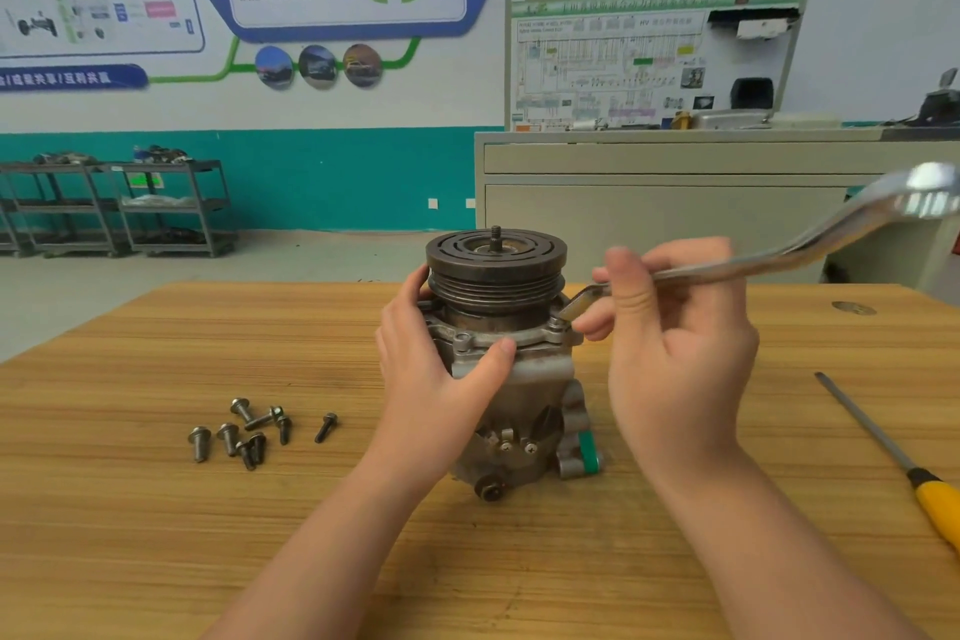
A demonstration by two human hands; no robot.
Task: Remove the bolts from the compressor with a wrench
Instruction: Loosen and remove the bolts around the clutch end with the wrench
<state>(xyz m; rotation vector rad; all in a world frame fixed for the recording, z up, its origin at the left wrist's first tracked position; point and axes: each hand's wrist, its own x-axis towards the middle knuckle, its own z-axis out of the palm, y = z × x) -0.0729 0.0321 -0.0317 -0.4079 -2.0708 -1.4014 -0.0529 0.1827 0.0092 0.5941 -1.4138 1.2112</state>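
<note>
A grey metal compressor (511, 395) stands upright on the wooden table, its dark grooved pulley (496, 270) on top. My left hand (431, 369) grips the housing's left side, thumb across the front flange. My right hand (670, 338) pinches the shaft of a long silver wrench (769, 260). The wrench's lower end sits on a bolt (558, 325) at the flange's right side, and its ring end rises blurred to the upper right. Several loose bolts (249, 431) lie on the table left of the compressor.
A screwdriver with a yellow handle (893, 452) lies on the table (156, 509) at the right edge. Beyond the table stand a grey cabinet with a wiring display board (649, 62) and dark shelf trolleys (119, 208) at the far left.
</note>
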